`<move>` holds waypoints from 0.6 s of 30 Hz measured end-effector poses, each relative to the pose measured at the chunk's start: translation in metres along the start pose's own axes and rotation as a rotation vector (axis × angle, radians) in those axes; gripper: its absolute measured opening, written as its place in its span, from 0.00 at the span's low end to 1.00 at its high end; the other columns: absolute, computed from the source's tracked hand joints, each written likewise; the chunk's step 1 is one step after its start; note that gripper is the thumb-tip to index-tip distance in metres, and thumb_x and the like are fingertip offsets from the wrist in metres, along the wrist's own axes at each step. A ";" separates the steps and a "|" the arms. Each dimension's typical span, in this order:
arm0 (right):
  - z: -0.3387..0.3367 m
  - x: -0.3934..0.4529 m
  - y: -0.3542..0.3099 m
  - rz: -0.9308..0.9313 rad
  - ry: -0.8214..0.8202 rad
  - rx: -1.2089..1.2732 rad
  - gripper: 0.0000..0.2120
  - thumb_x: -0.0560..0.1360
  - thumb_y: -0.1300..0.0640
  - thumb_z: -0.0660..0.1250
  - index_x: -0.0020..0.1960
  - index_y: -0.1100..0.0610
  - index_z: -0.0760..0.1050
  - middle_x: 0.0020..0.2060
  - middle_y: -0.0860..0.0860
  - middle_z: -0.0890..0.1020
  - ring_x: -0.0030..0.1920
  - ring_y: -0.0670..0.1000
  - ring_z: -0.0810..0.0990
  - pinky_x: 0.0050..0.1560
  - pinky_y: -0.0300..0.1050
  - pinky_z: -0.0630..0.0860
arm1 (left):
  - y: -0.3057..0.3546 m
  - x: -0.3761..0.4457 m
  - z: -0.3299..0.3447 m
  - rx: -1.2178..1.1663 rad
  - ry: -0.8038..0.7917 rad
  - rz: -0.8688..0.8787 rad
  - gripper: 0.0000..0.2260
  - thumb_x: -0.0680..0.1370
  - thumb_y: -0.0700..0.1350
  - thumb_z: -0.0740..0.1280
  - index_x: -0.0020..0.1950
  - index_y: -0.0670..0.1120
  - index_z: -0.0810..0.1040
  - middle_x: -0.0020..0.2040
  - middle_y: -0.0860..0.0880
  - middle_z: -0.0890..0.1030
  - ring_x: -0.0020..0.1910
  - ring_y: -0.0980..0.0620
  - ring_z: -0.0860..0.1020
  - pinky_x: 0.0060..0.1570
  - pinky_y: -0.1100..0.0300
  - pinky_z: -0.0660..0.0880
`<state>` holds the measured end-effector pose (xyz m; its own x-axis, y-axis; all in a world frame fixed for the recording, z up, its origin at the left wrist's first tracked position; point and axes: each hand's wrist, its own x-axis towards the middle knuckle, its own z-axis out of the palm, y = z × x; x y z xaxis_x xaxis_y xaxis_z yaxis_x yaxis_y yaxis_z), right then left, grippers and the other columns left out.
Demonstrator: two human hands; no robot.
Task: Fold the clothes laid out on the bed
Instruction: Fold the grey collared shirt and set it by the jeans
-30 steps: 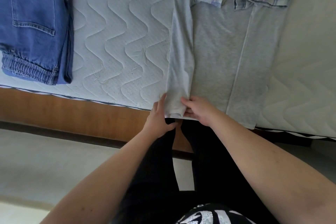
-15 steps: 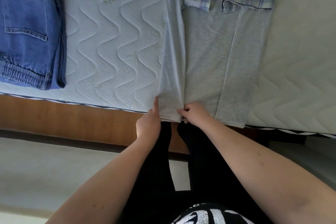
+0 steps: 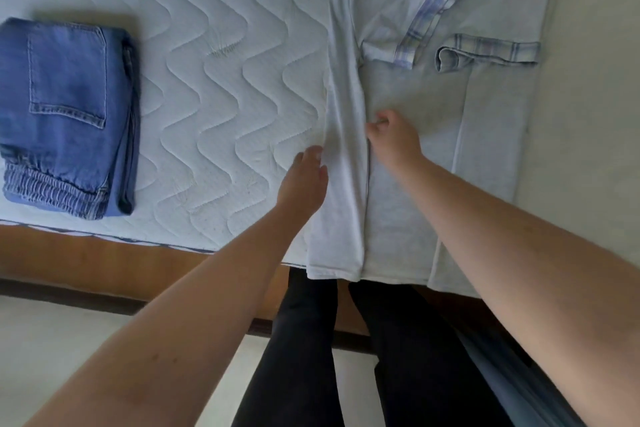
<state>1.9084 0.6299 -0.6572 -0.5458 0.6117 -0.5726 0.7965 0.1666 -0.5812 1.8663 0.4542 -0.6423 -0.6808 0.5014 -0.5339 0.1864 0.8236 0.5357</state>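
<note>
1 shirt (image 3: 412, 163) | right hand (image 3: 393, 140) pinches its folded flap | left hand (image 3: 304, 180) flat, fingers straight, beside flap | 1 folded jeans (image 3: 65, 114) well left | no readable writing

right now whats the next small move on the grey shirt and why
Probably smooth the folded-in left panel flat. The grey shirt has both sides turned in with its plaid-cuffed sleeves on top; the left hand rests at the panel's outer edge and the right hand at its inner edge.

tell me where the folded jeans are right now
In the head view the folded jeans lie on the left side of the mattress near its front edge, well left of the grey shirt and both hands.
</note>
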 end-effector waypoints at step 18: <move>-0.018 0.058 -0.020 0.049 0.034 0.034 0.25 0.75 0.40 0.66 0.39 0.64 0.79 0.32 0.60 0.82 0.34 0.59 0.82 0.41 0.55 0.80 | 0.034 0.093 -0.036 0.110 -0.026 -0.192 0.07 0.79 0.49 0.61 0.50 0.46 0.74 0.41 0.49 0.78 0.38 0.49 0.77 0.37 0.55 0.75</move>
<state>1.8655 0.6761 -0.6690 -0.4966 0.6447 -0.5811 0.8124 0.1095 -0.5728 1.7842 0.5187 -0.6504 -0.6932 0.3382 -0.6364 0.1322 0.9277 0.3490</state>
